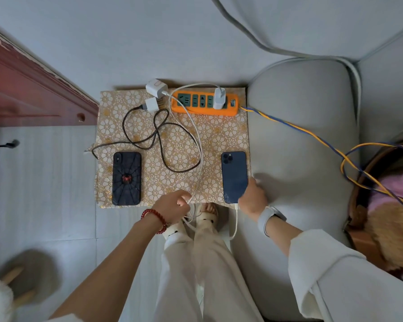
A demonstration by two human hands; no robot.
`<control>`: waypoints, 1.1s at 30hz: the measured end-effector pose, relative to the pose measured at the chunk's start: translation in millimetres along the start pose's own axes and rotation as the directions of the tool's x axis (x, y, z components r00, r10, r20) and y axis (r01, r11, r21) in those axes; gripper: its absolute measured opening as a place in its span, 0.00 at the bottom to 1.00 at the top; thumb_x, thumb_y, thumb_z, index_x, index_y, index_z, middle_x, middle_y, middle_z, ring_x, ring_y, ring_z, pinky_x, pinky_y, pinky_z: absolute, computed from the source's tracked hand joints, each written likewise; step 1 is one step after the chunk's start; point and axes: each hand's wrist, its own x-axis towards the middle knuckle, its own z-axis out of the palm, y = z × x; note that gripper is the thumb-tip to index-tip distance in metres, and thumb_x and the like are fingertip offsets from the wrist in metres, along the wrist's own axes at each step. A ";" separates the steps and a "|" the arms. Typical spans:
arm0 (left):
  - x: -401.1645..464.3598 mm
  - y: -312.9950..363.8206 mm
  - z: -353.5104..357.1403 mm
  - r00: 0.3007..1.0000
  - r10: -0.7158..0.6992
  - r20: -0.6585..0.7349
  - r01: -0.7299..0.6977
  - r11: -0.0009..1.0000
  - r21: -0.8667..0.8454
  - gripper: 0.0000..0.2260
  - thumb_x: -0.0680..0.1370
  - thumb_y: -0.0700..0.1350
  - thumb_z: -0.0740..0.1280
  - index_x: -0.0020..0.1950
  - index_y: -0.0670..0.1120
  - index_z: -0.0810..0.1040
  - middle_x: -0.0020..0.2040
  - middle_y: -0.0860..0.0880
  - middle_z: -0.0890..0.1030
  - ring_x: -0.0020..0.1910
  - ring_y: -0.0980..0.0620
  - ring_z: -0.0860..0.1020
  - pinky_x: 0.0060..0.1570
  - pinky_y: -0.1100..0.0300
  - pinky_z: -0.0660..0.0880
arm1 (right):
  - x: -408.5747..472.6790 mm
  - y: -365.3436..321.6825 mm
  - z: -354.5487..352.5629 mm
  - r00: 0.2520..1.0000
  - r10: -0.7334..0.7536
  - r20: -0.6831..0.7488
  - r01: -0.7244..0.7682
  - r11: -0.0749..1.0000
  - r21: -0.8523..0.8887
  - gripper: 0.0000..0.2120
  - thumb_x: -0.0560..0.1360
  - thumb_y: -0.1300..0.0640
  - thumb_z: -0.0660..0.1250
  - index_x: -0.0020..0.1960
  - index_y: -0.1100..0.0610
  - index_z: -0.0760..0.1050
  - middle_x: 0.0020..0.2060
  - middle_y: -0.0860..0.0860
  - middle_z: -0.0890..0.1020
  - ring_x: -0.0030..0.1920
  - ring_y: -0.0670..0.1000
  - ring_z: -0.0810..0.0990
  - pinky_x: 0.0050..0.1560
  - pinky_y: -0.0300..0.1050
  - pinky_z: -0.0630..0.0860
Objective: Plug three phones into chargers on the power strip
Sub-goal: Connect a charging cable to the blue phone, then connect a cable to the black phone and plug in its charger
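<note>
Pinching a white cable (197, 145) at the near edge of the floral-patterned table (228, 133), the left hand (172, 203) has its fingers curled closed around it, a red bead bracelet (155, 219) on that wrist. Just right of those fingers, the right hand (253, 197) grips the near right corner of a dark blue phone (234, 176) lying face down; a white plug sits in the phone's near end, its cord dropping off the table edge. A pale smartwatch (269, 217) wraps the right wrist. Left of the left-hand fingers lies a black phone with a red spider case (126, 178), untouched, with a loose black braided cable (149, 138) looping beyond it. Farther beyond the fingers, two white charger bricks (154, 95) lie unplugged just beside an orange power strip (204, 102), which carries one white charger (219, 97) plugged in. A blue-and-yellow cord (312, 138) runs from the strip over the grey sofa (300, 135).
</note>
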 end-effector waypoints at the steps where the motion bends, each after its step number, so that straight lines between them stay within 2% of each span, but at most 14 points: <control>1: 2.2 -1.1 0.4 0.998 -0.006 -0.060 0.005 1.000 -0.017 0.17 0.72 0.47 0.60 0.59 0.48 0.75 0.52 0.48 0.80 0.52 0.48 0.78 0.51 0.57 0.74 | -2.1 -0.7 1.6 0.996 -0.092 0.006 0.092 0.990 -0.109 0.25 0.72 0.69 0.58 0.68 0.62 0.59 0.62 0.64 0.70 0.60 0.66 0.71 0.54 0.53 0.72; 4: 6.3 -5.1 1.0 0.970 -0.018 -0.241 0.002 0.998 -0.066 0.11 0.75 0.42 0.60 0.55 0.47 0.76 0.47 0.49 0.79 0.47 0.50 0.77 0.49 0.59 0.73 | -1.3 -0.6 8.9 0.921 -0.357 0.154 0.387 0.806 -0.447 0.34 0.74 0.67 0.58 0.74 0.49 0.48 0.74 0.60 0.49 0.72 0.66 0.51 0.67 0.56 0.64; 7: 9.1 -12.7 0.6 0.936 -0.049 -0.349 0.010 0.993 -0.113 0.10 0.75 0.40 0.60 0.53 0.46 0.77 0.46 0.49 0.79 0.48 0.49 0.77 0.47 0.59 0.73 | 13.0 6.9 19.5 0.856 -0.391 0.337 0.515 0.593 -0.619 0.32 0.76 0.61 0.58 0.74 0.47 0.47 0.75 0.55 0.39 0.73 0.68 0.41 0.70 0.62 0.56; 9: 11.1 -20.2 1.2 0.918 -0.056 -0.393 0.007 0.992 -0.126 0.10 0.75 0.39 0.59 0.53 0.44 0.77 0.49 0.48 0.79 0.46 0.50 0.76 0.46 0.60 0.71 | 17.8 9.7 23.3 0.858 -0.365 0.360 0.511 0.550 -0.660 0.31 0.75 0.60 0.59 0.74 0.50 0.49 0.75 0.56 0.39 0.72 0.69 0.39 0.70 0.62 0.60; 12: 11.6 -30.2 1.5 0.883 -0.073 -0.464 0.016 0.992 -0.125 0.11 0.75 0.39 0.60 0.55 0.43 0.76 0.55 0.45 0.77 0.47 0.51 0.74 0.47 0.59 0.71 | 15.3 9.8 21.6 0.884 -0.326 0.334 0.467 0.604 -0.646 0.31 0.76 0.61 0.57 0.74 0.50 0.47 0.75 0.55 0.37 0.72 0.68 0.37 0.63 0.58 0.71; 14: 11.6 -36.5 0.3 0.860 -0.102 -0.500 0.037 0.990 -0.138 0.11 0.75 0.39 0.60 0.57 0.43 0.76 0.58 0.44 0.76 0.51 0.47 0.76 0.50 0.56 0.72 | 12.1 5.3 18.7 0.892 -0.304 0.335 0.451 0.629 -0.633 0.31 0.76 0.61 0.56 0.74 0.49 0.46 0.74 0.55 0.36 0.73 0.67 0.38 0.63 0.58 0.71; 18: 10.0 -44.7 -6.0 0.834 -0.163 -0.527 0.083 0.982 -0.172 0.14 0.75 0.39 0.61 0.59 0.42 0.74 0.61 0.41 0.72 0.60 0.42 0.72 0.59 0.48 0.72 | 6.7 -14.1 12.9 0.914 -0.277 0.296 0.405 0.653 -0.640 0.23 0.78 0.55 0.52 0.72 0.54 0.55 0.75 0.57 0.47 0.73 0.65 0.49 0.68 0.58 0.63; 21: 8.0 -52.6 -15.1 0.814 -0.222 -0.537 0.129 0.970 -0.205 0.16 0.75 0.38 0.60 0.62 0.42 0.73 0.63 0.40 0.69 0.62 0.41 0.68 0.62 0.47 0.69 | 5.2 -41.9 8.5 0.868 -0.474 0.148 0.475 0.707 -0.523 0.19 0.78 0.57 0.53 0.69 0.58 0.63 0.71 0.57 0.64 0.69 0.58 0.63 0.64 0.55 0.69; 24: 8.9 -62.6 -24.9 0.783 -0.266 -0.562 0.158 0.959 -0.234 0.17 0.74 0.38 0.61 0.63 0.42 0.71 0.63 0.40 0.68 0.64 0.41 0.65 0.63 0.47 0.67 | 8.9 -75.0 8.9 0.662 -0.749 0.032 0.683 0.585 -0.437 0.18 0.74 0.63 0.59 0.63 0.60 0.69 0.61 0.57 0.74 0.62 0.58 0.72 0.58 0.55 0.74; 26: 10.6 -68.5 -31.2 0.774 -0.274 -0.571 0.165 0.958 -0.235 0.19 0.73 0.37 0.61 0.64 0.42 0.70 0.64 0.39 0.68 0.64 0.40 0.64 0.64 0.46 0.66 | 14.1 -92.8 16.0 0.519 -0.850 0.093 0.755 0.405 -0.515 0.18 0.71 0.63 0.63 0.61 0.60 0.71 0.57 0.57 0.77 0.61 0.58 0.73 0.60 0.58 0.73; 27: 11.2 -71.5 -34.6 0.774 -0.273 -0.571 0.164 0.958 -0.236 0.19 0.73 0.37 0.61 0.64 0.42 0.70 0.64 0.39 0.68 0.64 0.39 0.64 0.64 0.46 0.66 | 16.8 -100.8 20.4 0.489 -0.855 0.174 0.769 0.328 -0.549 0.17 0.71 0.61 0.63 0.60 0.60 0.72 0.57 0.56 0.77 0.62 0.58 0.73 0.63 0.59 0.69; 30: 12.7 -77.3 -42.4 0.790 -0.248 -0.561 0.142 0.964 -0.227 0.20 0.73 0.37 0.61 0.65 0.42 0.69 0.65 0.39 0.67 0.65 0.39 0.64 0.64 0.47 0.66 | 23.6 -116.6 29.8 0.561 -0.734 0.382 0.757 0.268 -0.596 0.15 0.74 0.60 0.59 0.61 0.59 0.72 0.58 0.55 0.77 0.65 0.56 0.69 0.70 0.57 0.60; 31: 13.0 -79.1 -44.3 0.797 -0.244 -0.552 0.138 0.964 -0.228 0.20 0.73 0.37 0.61 0.65 0.42 0.68 0.65 0.39 0.67 0.65 0.39 0.64 0.65 0.47 0.65 | 26.0 -119.7 31.1 0.597 -0.687 0.414 0.748 0.290 -0.597 0.15 0.75 0.60 0.58 0.61 0.59 0.71 0.58 0.55 0.76 0.64 0.56 0.68 0.68 0.55 0.63; 33: 13.4 -82.7 -46.0 0.808 -0.241 -0.538 0.135 0.964 -0.229 0.20 0.73 0.37 0.61 0.66 0.42 0.68 0.66 0.40 0.67 0.65 0.40 0.64 0.64 0.47 0.65 | 27.8 -124.3 30.9 0.681 -0.619 0.391 0.713 0.438 -0.548 0.16 0.75 0.61 0.57 0.62 0.61 0.69 0.59 0.57 0.73 0.63 0.57 0.67 0.61 0.51 0.71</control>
